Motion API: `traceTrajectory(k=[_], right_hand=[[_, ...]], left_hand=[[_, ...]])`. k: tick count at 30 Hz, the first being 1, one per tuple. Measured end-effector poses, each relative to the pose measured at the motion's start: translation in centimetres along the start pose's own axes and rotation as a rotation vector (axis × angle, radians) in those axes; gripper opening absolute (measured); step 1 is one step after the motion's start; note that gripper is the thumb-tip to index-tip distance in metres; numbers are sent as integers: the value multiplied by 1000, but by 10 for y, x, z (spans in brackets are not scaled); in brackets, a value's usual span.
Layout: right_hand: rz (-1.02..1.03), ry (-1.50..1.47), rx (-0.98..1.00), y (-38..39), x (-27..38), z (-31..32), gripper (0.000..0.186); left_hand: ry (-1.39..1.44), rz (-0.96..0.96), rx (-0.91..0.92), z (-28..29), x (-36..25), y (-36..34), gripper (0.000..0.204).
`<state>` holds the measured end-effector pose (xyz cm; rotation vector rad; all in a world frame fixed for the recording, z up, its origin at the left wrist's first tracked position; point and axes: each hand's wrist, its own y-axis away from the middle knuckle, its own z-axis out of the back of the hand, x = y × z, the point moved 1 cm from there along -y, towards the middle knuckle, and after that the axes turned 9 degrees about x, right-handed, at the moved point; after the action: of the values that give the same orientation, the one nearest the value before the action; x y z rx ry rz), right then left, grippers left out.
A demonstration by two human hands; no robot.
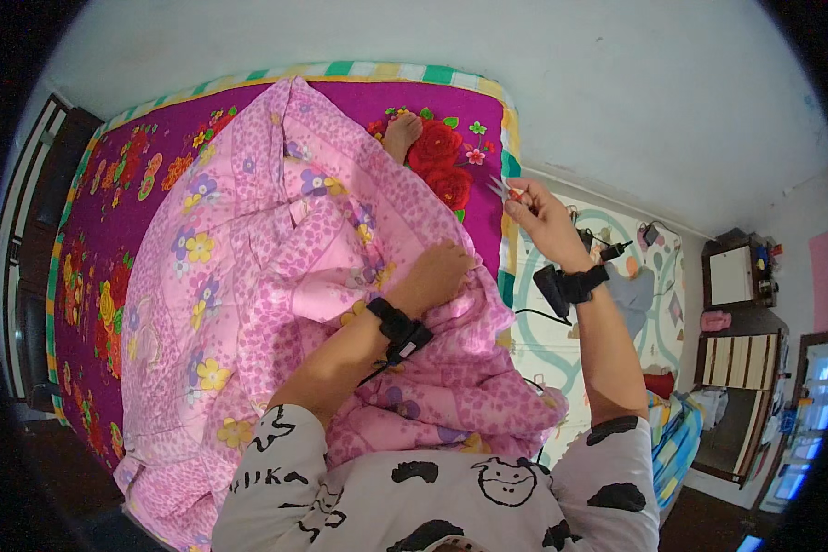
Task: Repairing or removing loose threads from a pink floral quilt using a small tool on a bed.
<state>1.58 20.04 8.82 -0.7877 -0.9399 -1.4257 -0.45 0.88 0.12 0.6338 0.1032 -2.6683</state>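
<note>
A pink quilt (248,248) with purple and yellow flowers is spread in folds over the bed and in front of me. My left hand (440,274) is closed on its right edge, fingers bent over the cloth. Off to the right and farther up, my right hand (545,223) grips a small pair of scissors (499,188). Their metal blades point up and left, away from the quilt, and a bit of orange-red handle shows between the fingers. The blades are apart from the cloth. Black straps with small devices circle both wrists.
Under the quilt lies a purple mattress (156,138) with red flowers and a checked border. A bare foot (402,136) sticks out beyond the quilt. On the pale patterned mat (561,368) at right are black cables and an adapter (651,235). A low cabinet (738,276) stands farther right.
</note>
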Motion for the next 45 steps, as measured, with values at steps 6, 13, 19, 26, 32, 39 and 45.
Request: traceTrajectory(k=[6, 13, 19, 26, 32, 39, 45], right_hand=[[29, 31, 2, -17, -19, -2, 25], [147, 325, -66, -25, -14, -37, 25], [198, 441, 78, -36, -4, -43, 27], [188, 515, 139, -40, 1, -48, 27], [264, 442, 112, -42, 5, -51, 26], [276, 446, 94, -42, 1, -52, 23], [226, 487, 129, -35, -10, -54, 21]], left_hand=[[-122, -11, -145, 25, 24, -21, 16], [885, 288, -510, 63, 46, -5, 22], [805, 262, -490, 94, 54, -9, 24], [833, 182, -457, 92, 52, -14, 20], [885, 162, -471, 90, 52, -17, 16], [864, 168, -467, 85, 53, -22, 16], [775, 161, -485, 96, 44, -21, 18]])
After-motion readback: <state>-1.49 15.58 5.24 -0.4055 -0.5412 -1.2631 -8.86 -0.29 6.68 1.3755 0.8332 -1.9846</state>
